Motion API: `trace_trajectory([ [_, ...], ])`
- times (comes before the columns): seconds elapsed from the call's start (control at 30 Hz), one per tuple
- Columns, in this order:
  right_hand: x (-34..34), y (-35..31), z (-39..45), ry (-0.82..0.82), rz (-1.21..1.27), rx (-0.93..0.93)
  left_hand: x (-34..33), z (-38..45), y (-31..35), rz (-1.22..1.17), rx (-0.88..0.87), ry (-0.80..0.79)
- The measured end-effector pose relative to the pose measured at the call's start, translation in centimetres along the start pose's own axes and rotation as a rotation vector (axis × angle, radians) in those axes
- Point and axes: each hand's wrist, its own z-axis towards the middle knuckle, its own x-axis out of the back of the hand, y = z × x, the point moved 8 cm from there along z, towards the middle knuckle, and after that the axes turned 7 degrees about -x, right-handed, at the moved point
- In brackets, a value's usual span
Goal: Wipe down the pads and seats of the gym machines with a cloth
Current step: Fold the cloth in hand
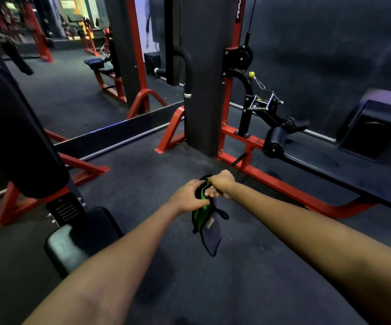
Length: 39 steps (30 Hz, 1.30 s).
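Note:
Both my hands hold a dark cloth with green trim [209, 233] out in front of me, above the floor. My left hand [188, 197] grips its upper part from the left. My right hand [221, 185] curls over the top edge, fingers pinching the fabric. The cloth's loose end hangs down below my hands. A black seat pad [79, 238] of a red-framed machine sits low at the left, with its tall black back pad [16, 137] above it. A long black bench pad [344, 170] of the cable row machine runs along the right.
A black weight-stack column [206, 73] on a red frame [271, 181] stands ahead, with a roller pad [275, 140] and a chained handle [263, 100]. A wall mirror [79, 85] at the left reflects other machines. A black box [375, 127] sits at the far right.

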Motion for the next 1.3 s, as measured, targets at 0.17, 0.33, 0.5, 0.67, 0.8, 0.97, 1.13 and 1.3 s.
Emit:
trace_trajectory([
  [0.17, 1.1, 1.6, 0.0, 0.026, -0.067, 0.040, -1.1, 0.2, 2.8, 0.146, -0.091, 0.033],
  [0.33, 3.8, 1.3, -1.9, 0.120, -0.365, 0.147, -1.3, 0.2, 4.0, 0.208, -0.149, 0.005],
  [0.5, 5.3, 0.4, -2.9, 0.240, -0.746, 0.392, -1.6, -0.1, 5.0, 0.304, -0.240, -0.103],
  [0.67, 5.8, 1.4, -2.0, 0.193, -0.513, 0.416, -1.2, -0.3, 4.1, 0.401, -0.169, -0.091],
  [0.8, 5.3, 0.9, -2.6, 0.145, -0.407, 0.499, -0.5, -1.1, 2.4, 0.415, -0.051, -0.080],
  [0.97, 5.1, 0.3, -3.1, 0.073, -0.547, 0.614, 0.8, -1.5, 1.6, 0.304, -0.016, 0.046],
  [1.13, 6.0, 0.7, -3.6, 0.094, -0.737, 0.673, 1.7, -1.3, 1.7, 0.212, -0.071, 0.115],
  [1.3, 6.8, 1.1, -3.5, 0.126, -0.711, 0.640, 2.2, -0.9, 2.0, 0.128, -0.080, 0.150],
])
